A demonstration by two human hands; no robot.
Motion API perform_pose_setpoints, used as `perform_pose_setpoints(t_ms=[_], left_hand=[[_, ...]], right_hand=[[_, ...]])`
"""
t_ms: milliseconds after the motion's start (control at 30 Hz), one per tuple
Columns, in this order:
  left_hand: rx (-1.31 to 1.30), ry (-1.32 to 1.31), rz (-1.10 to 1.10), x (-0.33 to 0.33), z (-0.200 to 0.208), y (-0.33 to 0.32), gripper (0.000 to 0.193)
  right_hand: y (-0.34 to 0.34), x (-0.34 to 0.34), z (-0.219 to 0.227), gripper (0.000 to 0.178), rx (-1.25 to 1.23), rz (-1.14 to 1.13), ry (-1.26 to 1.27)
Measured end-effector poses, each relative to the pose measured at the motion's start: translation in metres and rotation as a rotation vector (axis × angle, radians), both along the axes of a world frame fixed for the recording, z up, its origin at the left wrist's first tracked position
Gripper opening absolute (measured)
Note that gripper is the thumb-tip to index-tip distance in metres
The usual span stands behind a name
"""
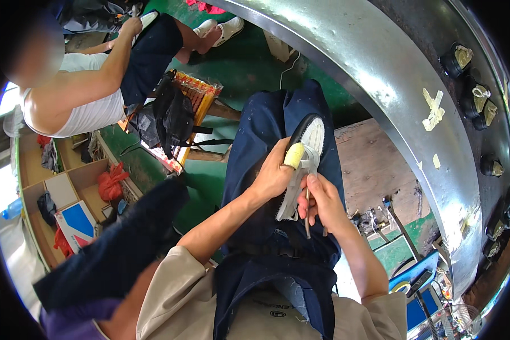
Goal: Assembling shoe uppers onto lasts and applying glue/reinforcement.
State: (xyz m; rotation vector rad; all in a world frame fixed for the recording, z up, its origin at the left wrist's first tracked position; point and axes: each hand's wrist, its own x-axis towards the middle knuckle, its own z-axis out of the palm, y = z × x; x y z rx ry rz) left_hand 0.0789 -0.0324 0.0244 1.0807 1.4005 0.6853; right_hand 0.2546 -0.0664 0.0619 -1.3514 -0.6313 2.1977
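Across my lap lies an unfinished shoe (312, 135), its pale underside facing up. It has a dark toe and a row of stitch-like marks along its edge. My left hand (271, 174) grips the shoe from its left side, with yellow tape (293, 155) wrapped round the thumb. At the right edge of the shoe, my right hand (324, 199) closes round a thin stick-like tool (307, 220), whose lower end sticks out below the fingers. The tool's upper end is hidden, so its kind cannot be told. Beneath both hands is a dark blue apron (259, 133).
A curved metal-faced bench (374, 73) sweeps round my right, with dark shoes (462, 58) along its far side. To the left, a person (90, 85) holds another shoe (148, 20). A black bag (173, 116) rests on a stool; a compartmented wooden box (76, 173) stands lower left.
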Motion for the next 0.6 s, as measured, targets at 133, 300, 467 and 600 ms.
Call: perform_pose_setpoints(t_ms=[133,300,467,600], left_hand=[[0.11,0.145,-0.084,-0.005,-0.01,0.0,0.046],[0.169,0.139,-0.122,-0.006,-0.003,-0.001,0.051],[0.09,-0.022,-0.176,0.0,-0.01,-0.004,0.068],[0.152,-0.099,-0.152,-0.006,-0.003,0.002,0.075]], right_hand=[[0.004,0.023,0.024,0.037,0.162,0.269,-0.355],[0.03,0.026,0.042,0.025,0.766,0.186,-0.634],[0.053,0.031,0.007,0.025,1.168,0.604,-0.936],[0.054,0.022,0.015,0.025,1.231,0.49,-0.902]])
